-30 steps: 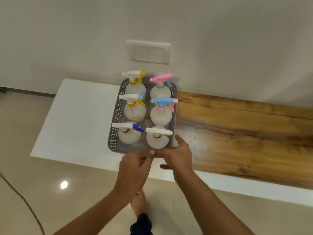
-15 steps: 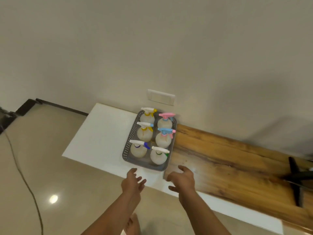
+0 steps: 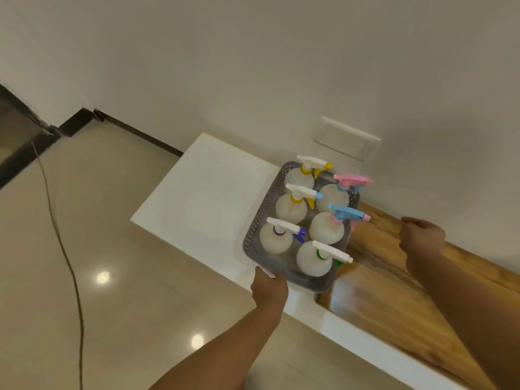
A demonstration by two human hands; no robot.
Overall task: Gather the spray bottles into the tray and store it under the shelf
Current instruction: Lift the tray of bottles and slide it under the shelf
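With all six spray bottles (image 3: 298,218) standing upright in two rows of three inside the grey perforated tray (image 3: 257,220), gathering looks finished; storing is what remains. Tray sits on the white end of the low shelf (image 3: 202,190), its right side at the seam where the wooden top (image 3: 399,280) begins, its near edge at the front lip. Trigger heads mixed: yellow, pink, blue, purple, green.

Left hand (image 3: 269,287) at the tray's near left corner, fingers curled onto the rim, apparently taking hold. Right hand (image 3: 420,237) hovers above the wood, well apart from the tray, fingers loosely curled, holding nothing.

Judgement: roughly halfway. Tray not yet lifted; space beneath the shelf is hidden from this angle, so clearance cannot be judged.

Surroundings: glossy beige floor tiles (image 3: 118,277) with ceiling-light reflections, plain cream wall, white switch plate (image 3: 347,137) above the tray, dark skirting (image 3: 135,130) along the wall base, thin cable (image 3: 64,249) trailing across the floor at left.
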